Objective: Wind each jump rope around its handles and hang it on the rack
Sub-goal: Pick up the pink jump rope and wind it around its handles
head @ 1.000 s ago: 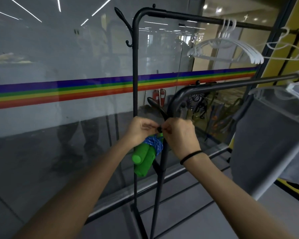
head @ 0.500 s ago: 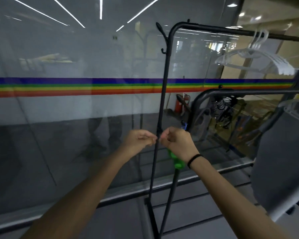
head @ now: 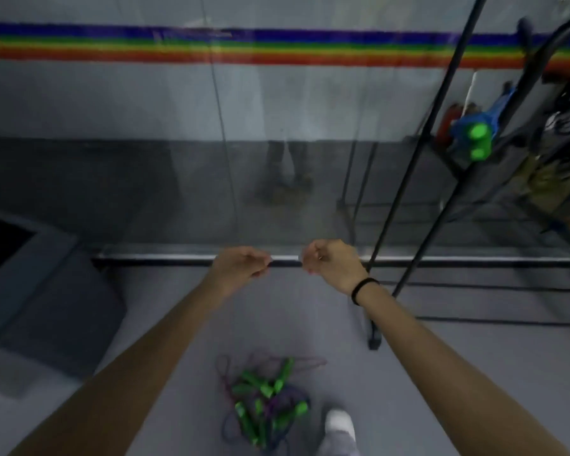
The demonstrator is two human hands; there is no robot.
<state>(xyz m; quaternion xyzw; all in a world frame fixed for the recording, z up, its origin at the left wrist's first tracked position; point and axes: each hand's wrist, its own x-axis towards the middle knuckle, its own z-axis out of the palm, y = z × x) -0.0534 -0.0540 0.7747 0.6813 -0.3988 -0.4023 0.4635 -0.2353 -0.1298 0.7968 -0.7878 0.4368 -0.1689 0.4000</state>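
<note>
Fingers (head: 260,263) of the left hand (head: 239,266) are loosely curled and hold nothing; the right hand (head: 331,263) is likewise half-curled and empty, a black band on its wrist. Both hover apart above the floor (head: 474,373). A wound jump rope (head: 474,136) with green handles and blue cord hangs on the black rack (head: 418,169) at upper right. A tangled pile of jump ropes (head: 265,403) lies on the floor below, beside a white shoe (head: 339,422).

A heap of jump ropes (head: 265,411) lies on the floor (head: 474,373) near my shoe (head: 340,424); the rack (head: 418,153) stands far right; a wound rope (head: 474,136) hangs on it.
</note>
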